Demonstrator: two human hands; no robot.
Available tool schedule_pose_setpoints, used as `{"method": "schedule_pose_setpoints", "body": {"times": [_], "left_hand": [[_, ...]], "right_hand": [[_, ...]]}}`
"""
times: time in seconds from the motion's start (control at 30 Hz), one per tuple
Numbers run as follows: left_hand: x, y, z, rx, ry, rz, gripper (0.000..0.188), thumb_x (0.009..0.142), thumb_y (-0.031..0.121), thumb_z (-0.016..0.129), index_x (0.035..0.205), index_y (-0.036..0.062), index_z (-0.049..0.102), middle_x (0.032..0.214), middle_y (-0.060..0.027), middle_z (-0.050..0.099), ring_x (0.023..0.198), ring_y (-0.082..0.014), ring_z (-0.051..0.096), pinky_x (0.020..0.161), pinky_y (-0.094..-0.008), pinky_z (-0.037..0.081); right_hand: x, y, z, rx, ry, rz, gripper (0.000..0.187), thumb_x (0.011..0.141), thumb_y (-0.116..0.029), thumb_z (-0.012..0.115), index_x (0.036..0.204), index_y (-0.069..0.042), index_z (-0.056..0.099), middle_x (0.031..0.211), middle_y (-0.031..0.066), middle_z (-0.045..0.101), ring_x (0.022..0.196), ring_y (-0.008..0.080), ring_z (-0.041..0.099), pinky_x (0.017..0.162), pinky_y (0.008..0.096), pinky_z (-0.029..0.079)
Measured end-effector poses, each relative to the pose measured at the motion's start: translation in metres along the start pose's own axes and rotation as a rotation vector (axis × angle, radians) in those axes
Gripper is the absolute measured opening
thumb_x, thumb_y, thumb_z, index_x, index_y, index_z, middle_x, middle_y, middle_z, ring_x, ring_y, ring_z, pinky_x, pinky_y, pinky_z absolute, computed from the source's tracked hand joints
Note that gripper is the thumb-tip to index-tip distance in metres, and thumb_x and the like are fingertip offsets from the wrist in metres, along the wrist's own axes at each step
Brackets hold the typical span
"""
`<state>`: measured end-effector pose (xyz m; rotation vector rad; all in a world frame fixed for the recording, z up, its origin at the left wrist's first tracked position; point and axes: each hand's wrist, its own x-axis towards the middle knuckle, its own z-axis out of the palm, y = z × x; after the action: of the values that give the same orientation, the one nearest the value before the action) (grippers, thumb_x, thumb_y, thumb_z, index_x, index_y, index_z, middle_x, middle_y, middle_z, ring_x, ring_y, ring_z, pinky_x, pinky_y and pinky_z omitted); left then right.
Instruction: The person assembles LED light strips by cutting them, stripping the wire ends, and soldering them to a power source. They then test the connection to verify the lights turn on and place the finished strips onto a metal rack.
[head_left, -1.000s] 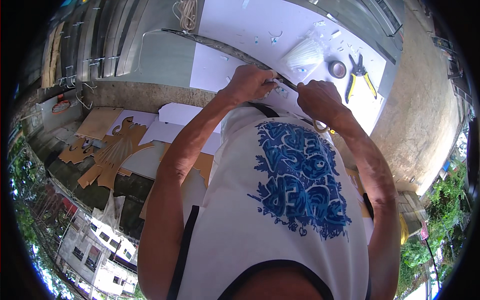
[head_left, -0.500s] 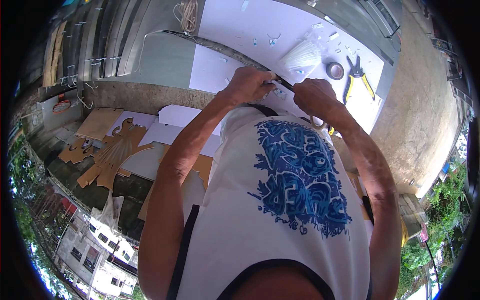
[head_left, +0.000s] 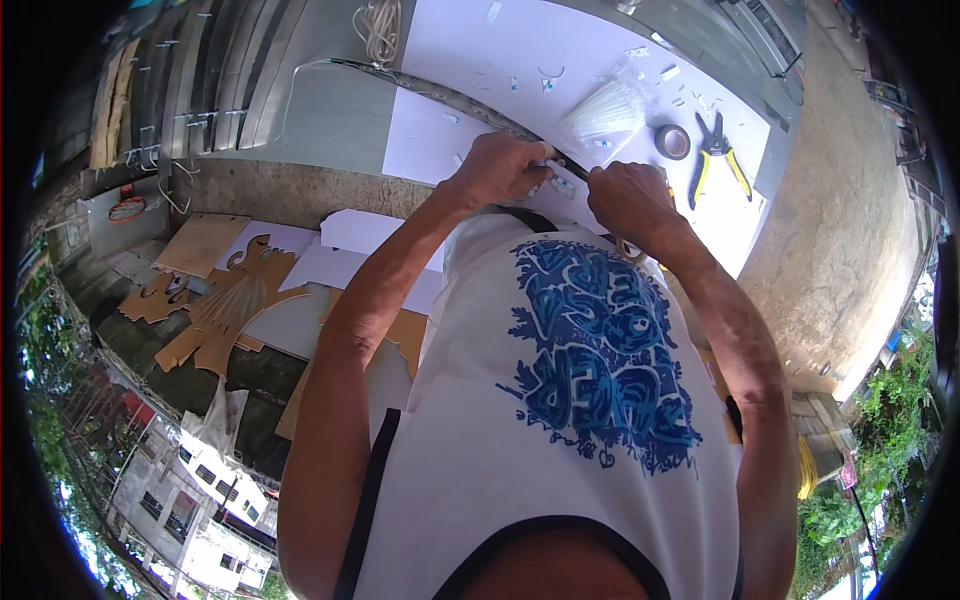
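A long, thin dark strip [head_left: 460, 100] runs slantwise over the white sheet, from the upper left toward my hands. My left hand [head_left: 500, 168] is closed at the strip, thumb and fingertips pinched together. To its right my right hand [head_left: 635, 200] is curled into a fist around the strip's near end. A short dark length of the strip shows between the two hands. Small pale pieces with blue marks [head_left: 562, 187] lie just under that gap. Beside the right hand a bit of yellow shows; what it belongs to is mostly hidden.
On the white sheet [head_left: 480, 40] lie a bag of thin white sticks [head_left: 608, 108], a roll of black tape [head_left: 672, 142], yellow-and-black pliers [head_left: 715, 160] and scattered scraps. Coiled cord [head_left: 380, 35] sits at the far edge. Brown cut-out panels [head_left: 235, 295] rest lower left.
My right hand has turned slightly and a yellow bit now shows beside it. The left hand keeps nearly the same place. The view has shifted a little.
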<state>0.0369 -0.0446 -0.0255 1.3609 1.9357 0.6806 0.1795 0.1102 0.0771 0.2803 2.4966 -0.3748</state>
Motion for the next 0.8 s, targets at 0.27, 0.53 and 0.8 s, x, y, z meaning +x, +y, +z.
{"method": "schedule_pose_setpoints", "body": {"times": [0.27, 0.53, 0.8], "left_hand": [[0.001, -0.007, 0.005, -0.037, 0.048, 0.063, 0.029, 0.085, 0.025, 0.077, 0.112, 0.0166, 0.074, 0.076, -0.0122, 0.071, 0.071, -0.0325, 0.07, 0.069, -0.0405, 0.054], [-0.007, -0.011, -0.003, -0.082, 0.005, 0.053, 0.032, 0.085, 0.025, 0.077, 0.116, 0.0152, 0.074, 0.077, -0.0123, 0.072, 0.071, -0.0297, 0.071, 0.069, -0.0381, 0.055], [-0.01, -0.011, -0.005, -0.029, 0.021, 0.078, 0.033, 0.09, 0.019, 0.071, 0.123, 0.0123, 0.07, 0.077, -0.0143, 0.071, 0.069, -0.0334, 0.069, 0.07, -0.0392, 0.056]], "right_hand": [[0.008, 0.005, 0.011, -0.003, 0.044, 0.008, 0.02, 0.087, -0.012, 0.058, 0.084, -0.001, 0.075, 0.087, 0.0229, 0.073, 0.084, 0.0373, 0.073, 0.076, 0.0479, 0.056], [-0.005, 0.007, -0.006, 0.023, 0.008, 0.008, 0.02, 0.091, -0.017, 0.058, 0.092, -0.003, 0.072, 0.084, 0.023, 0.072, 0.086, 0.0375, 0.072, 0.077, 0.049, 0.056], [0.025, 0.075, 0.006, 0.259, 0.216, 0.209, 0.026, 0.101, -0.028, 0.056, 0.119, -0.011, 0.065, 0.091, 0.019, 0.072, 0.09, 0.0398, 0.07, 0.081, 0.0514, 0.053]]}}
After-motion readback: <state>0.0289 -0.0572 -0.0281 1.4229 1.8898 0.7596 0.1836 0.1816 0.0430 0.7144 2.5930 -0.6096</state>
